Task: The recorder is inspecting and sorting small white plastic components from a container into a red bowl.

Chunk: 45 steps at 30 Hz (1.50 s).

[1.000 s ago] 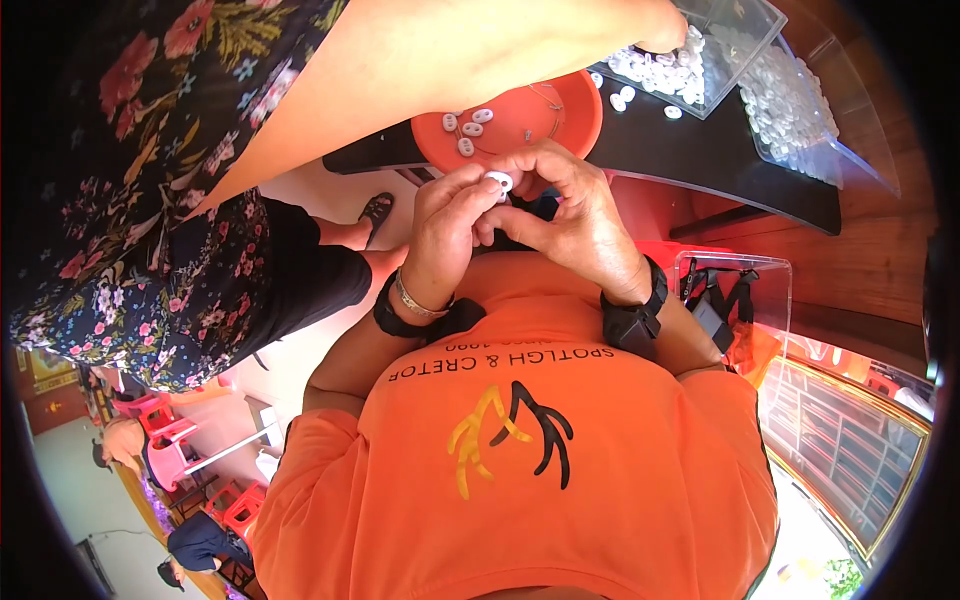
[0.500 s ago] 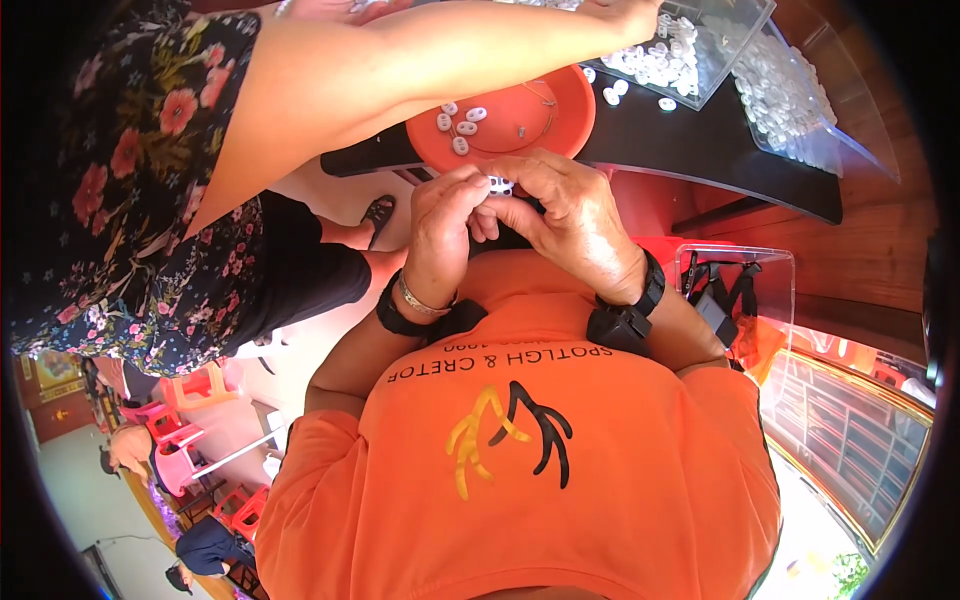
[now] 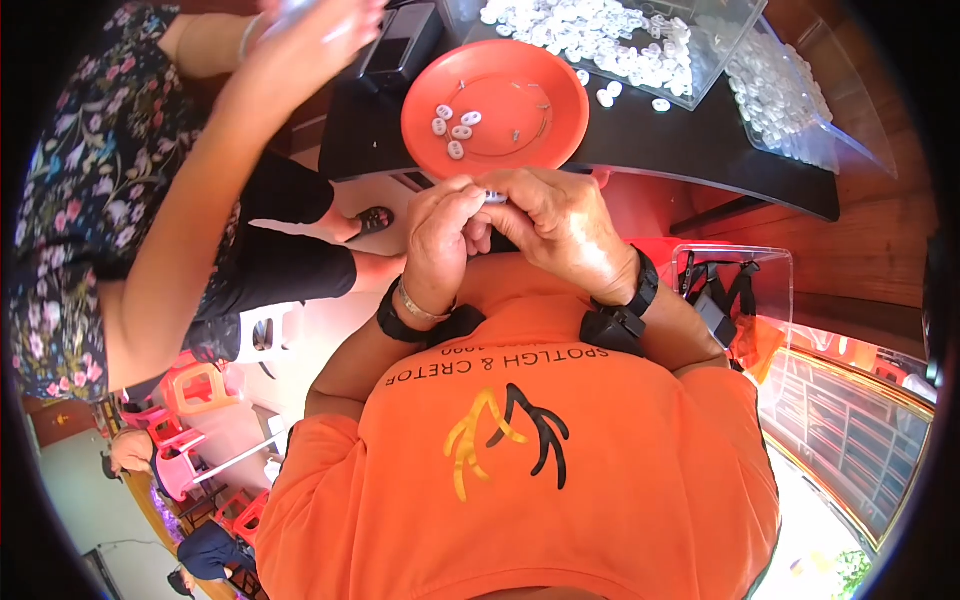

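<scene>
Small white piece mostly hidden, pinched between my left hand and right hand, both closed on it, just this side of the red basin. Progress: this one in hand; five ovals lie in the basin, a large loose heap in the clear tray on the black table. Whether the five are finished, can't tell. Ovals look smooth, rounded, dark-marked; basin plastic, round; thin wiry bits inside it.
</scene>
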Each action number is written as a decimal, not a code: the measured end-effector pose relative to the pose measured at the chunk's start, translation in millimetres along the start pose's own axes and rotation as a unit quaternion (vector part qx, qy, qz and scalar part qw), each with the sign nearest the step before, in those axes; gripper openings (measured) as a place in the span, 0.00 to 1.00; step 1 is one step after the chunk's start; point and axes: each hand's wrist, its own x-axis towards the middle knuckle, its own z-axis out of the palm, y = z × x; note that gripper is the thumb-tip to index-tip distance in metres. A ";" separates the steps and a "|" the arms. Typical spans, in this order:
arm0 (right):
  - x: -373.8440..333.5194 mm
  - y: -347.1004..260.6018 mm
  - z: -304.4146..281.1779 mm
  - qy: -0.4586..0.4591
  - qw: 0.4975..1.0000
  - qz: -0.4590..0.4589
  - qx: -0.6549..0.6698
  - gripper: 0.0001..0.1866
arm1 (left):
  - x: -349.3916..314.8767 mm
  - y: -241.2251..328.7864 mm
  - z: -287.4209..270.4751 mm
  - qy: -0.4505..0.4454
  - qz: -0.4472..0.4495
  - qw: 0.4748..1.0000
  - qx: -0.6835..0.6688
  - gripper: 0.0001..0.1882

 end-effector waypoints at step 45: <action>51.8 22.7 -65.5 0.122 0.952 0.029 -0.279 0.03 | 49.9 -15.7 -38.7 -0.037 -0.032 0.999 -0.002 0.16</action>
